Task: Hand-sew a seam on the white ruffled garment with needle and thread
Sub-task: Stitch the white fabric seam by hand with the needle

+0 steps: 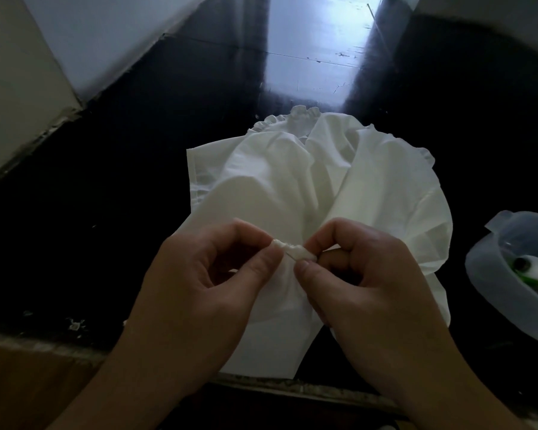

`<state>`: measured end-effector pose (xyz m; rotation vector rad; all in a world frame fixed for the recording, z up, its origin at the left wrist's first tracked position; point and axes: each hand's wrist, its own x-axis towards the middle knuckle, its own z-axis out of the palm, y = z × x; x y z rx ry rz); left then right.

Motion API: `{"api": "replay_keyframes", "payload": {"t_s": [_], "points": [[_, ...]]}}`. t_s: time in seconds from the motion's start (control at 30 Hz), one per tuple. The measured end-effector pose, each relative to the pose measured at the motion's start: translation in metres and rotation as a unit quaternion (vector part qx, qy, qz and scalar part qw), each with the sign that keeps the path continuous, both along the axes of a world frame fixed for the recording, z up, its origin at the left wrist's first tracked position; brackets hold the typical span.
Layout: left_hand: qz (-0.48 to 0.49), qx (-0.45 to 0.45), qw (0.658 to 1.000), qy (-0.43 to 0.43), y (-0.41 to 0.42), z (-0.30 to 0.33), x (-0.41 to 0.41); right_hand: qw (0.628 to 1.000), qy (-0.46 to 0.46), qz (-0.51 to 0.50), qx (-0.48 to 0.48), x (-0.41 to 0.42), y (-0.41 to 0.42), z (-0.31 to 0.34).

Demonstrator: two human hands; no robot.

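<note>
The white ruffled garment lies crumpled on a dark glossy surface, its frilled edge at the far side. A small gathered strip of its near edge is lifted between both hands. My left hand pinches the left end of that strip between thumb and forefinger. At the right end, my right hand pinches the strip the same way, fingers curled. Neither needle nor thread shows clearly in this dim view.
A translucent plastic tub stands at the right edge, holding a white and green item with a dark end. The dark surface has a bright reflection at the far middle. A pale wall runs along the left. A worn ledge crosses the near side.
</note>
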<state>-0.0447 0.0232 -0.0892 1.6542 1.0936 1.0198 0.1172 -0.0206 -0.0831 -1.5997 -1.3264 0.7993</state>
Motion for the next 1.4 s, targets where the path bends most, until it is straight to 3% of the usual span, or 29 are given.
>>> {"api": "replay_keyframes", "payload": {"t_s": [0.13,0.5,1.07,1.4], "points": [[0.005,-0.013,1.0,-0.015,0.001,0.002,-0.001,0.999,0.035,0.021,-0.011,0.005,0.001,-0.001],[0.019,-0.045,0.998,-0.034,0.004,0.002,-0.004,0.959,0.276,0.047,-0.045,0.012,0.008,-0.004],[0.001,-0.059,0.998,-0.037,0.006,-0.004,-0.006,0.908,0.409,0.026,-0.092,0.008,0.009,-0.004],[-0.027,-0.112,0.99,-0.083,0.004,-0.009,-0.004,0.884,0.452,0.04,-0.112,0.006,0.009,-0.006]]}}
